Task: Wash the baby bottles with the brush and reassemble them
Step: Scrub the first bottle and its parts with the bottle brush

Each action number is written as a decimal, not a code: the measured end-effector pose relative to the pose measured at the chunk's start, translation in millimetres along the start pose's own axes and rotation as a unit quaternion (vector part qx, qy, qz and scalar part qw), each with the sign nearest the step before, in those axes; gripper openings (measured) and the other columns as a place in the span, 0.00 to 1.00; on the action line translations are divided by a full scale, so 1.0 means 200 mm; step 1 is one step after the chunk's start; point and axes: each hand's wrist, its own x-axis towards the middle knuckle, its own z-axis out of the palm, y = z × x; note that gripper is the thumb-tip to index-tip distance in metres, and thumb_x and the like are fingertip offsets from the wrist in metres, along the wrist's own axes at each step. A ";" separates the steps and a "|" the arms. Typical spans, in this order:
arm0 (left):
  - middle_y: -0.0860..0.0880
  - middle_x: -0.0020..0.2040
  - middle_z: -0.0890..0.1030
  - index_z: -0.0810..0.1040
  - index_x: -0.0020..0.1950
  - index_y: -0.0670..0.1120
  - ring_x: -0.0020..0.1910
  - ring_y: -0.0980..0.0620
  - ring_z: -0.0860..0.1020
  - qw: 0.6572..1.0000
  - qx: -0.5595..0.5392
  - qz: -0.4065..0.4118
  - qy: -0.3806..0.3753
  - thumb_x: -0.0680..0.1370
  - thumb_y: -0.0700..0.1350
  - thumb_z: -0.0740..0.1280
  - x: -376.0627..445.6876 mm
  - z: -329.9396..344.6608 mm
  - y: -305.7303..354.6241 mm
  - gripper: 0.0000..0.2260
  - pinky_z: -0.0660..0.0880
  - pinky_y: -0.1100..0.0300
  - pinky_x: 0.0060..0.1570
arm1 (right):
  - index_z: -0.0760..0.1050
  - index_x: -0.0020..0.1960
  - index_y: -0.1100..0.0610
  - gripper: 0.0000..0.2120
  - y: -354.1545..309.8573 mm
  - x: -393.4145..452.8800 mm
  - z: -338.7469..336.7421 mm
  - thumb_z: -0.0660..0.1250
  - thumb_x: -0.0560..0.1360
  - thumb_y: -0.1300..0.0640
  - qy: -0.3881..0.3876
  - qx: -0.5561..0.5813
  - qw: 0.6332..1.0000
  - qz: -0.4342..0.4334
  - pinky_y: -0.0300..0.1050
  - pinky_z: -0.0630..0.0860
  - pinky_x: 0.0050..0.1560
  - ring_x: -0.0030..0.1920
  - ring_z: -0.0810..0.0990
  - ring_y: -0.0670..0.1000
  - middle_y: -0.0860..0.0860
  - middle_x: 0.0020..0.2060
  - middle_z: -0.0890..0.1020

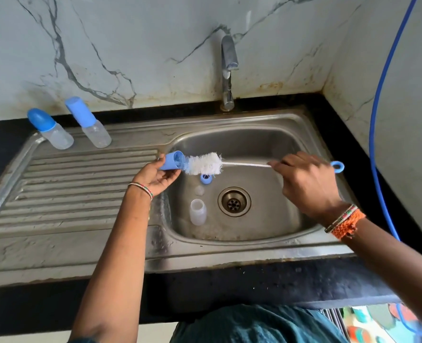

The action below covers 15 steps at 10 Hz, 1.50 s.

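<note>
Brush: the brush [206,165] lies almost level over the basin, long axis left to right; white bristles to the left, blue loop end [337,167] to the right.
Cap: the blue cap [171,160] lies on its side, open mouth facing right toward the bristles, whose tip is just inside the mouth.
Left hand: the left hand [155,178] holds the cap from below, its grip closed round it, above the basin's left edge.
Right hand: the right hand [306,181] has its grip pinched on the thin wire handle [245,164], near the loop end.
Sink: the steel sink [274,149] holds an open clear bottle [198,211] standing upright left of the drain [234,201], a clear teat [199,190] just behind it, and a blue ring [206,178] farther back, partly under the bristles.
Drainboard: the ribbed drainboard [81,189] lies left of the basin.
Capped bottles: two assembled bottles stand upright at its back edge, one with a rounded blue cap [49,128] and, to its right, one with a flat-topped blue cap [87,121].
Tap: the metal tap [227,70] rises behind the basin, spout pointing forward.
Counter: the black counter [254,280] surrounds the sink.
Wall: the marble-veined wall [130,45] is stained near the counter.
Hose: a blue hose [383,95] hangs down the right wall.
</note>
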 end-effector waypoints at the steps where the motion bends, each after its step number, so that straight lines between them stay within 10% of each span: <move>1: 0.42 0.47 0.79 0.72 0.44 0.46 0.48 0.43 0.77 0.997 -0.014 0.048 -0.052 0.80 0.39 0.59 0.01 0.01 -0.02 0.07 0.80 0.50 0.45 | 0.80 0.44 0.58 0.11 0.02 0.05 -0.03 0.60 0.78 0.61 -0.323 0.372 0.826 0.273 0.34 0.64 0.22 0.21 0.70 0.48 0.49 0.23 0.73; 2: 0.42 0.48 0.79 0.74 0.44 0.45 0.46 0.43 0.79 0.995 -0.022 0.078 -0.055 0.76 0.37 0.65 0.02 0.04 -0.04 0.04 0.81 0.50 0.41 | 0.71 0.40 0.59 0.14 0.15 0.04 -0.01 0.52 0.81 0.60 -0.476 0.549 0.565 0.390 0.28 0.50 0.20 0.18 0.55 0.41 0.46 0.21 0.61; 5: 0.47 0.35 0.79 0.74 0.44 0.44 0.30 0.55 0.80 0.998 0.054 0.022 -0.011 0.80 0.44 0.63 0.12 0.19 -0.22 0.07 0.79 0.64 0.32 | 0.72 0.39 0.62 0.15 0.42 -0.06 -0.04 0.53 0.81 0.62 -0.209 0.566 0.671 0.431 0.28 0.52 0.19 0.17 0.55 0.41 0.47 0.20 0.61; 7: 0.43 0.47 0.76 0.72 0.47 0.41 0.46 0.49 0.77 0.966 0.147 -0.173 -0.122 0.79 0.35 0.61 0.15 0.40 -0.67 0.02 0.81 0.60 0.37 | 0.74 0.38 0.60 0.14 0.35 -0.03 0.12 0.56 0.81 0.61 -0.152 0.553 0.708 0.411 0.30 0.52 0.22 0.19 0.57 0.43 0.47 0.21 0.63; 9: 0.54 0.28 0.73 0.73 0.61 0.38 0.22 0.62 0.69 0.879 0.442 -0.108 -0.143 0.79 0.40 0.64 0.29 0.44 -0.99 0.12 0.62 0.70 0.21 | 0.75 0.34 0.53 0.12 0.38 -0.01 0.23 0.62 0.76 0.55 -0.086 0.440 0.812 0.374 0.37 0.63 0.27 0.25 0.66 0.44 0.50 0.25 0.70; 10: 0.47 0.44 0.76 0.68 0.65 0.38 0.37 0.56 0.76 0.886 0.431 -0.087 -0.146 0.75 0.29 0.65 0.33 0.42 -1.08 0.19 0.73 0.70 0.27 | 0.75 0.35 0.48 0.11 0.41 -0.04 0.28 0.61 0.75 0.55 -0.050 0.369 0.850 0.373 0.36 0.69 0.37 0.31 0.73 0.41 0.44 0.29 0.76; 14: 0.46 0.64 0.71 0.72 0.64 0.50 0.62 0.45 0.69 0.665 0.720 0.108 -0.168 0.67 0.42 0.75 0.35 0.35 -1.20 0.27 0.67 0.56 0.59 | 0.81 0.46 0.55 0.07 0.37 -0.09 0.34 0.64 0.76 0.57 -0.003 0.278 0.857 0.434 0.48 0.76 0.45 0.42 0.80 0.54 0.53 0.39 0.83; 15: 0.45 0.68 0.64 0.65 0.71 0.52 0.67 0.43 0.65 0.668 0.716 0.054 -0.193 0.71 0.34 0.68 0.34 0.37 -1.15 0.31 0.65 0.55 0.64 | 0.82 0.50 0.58 0.08 0.34 -0.08 0.34 0.64 0.76 0.60 0.030 0.229 0.876 0.423 0.50 0.75 0.45 0.44 0.79 0.56 0.55 0.42 0.81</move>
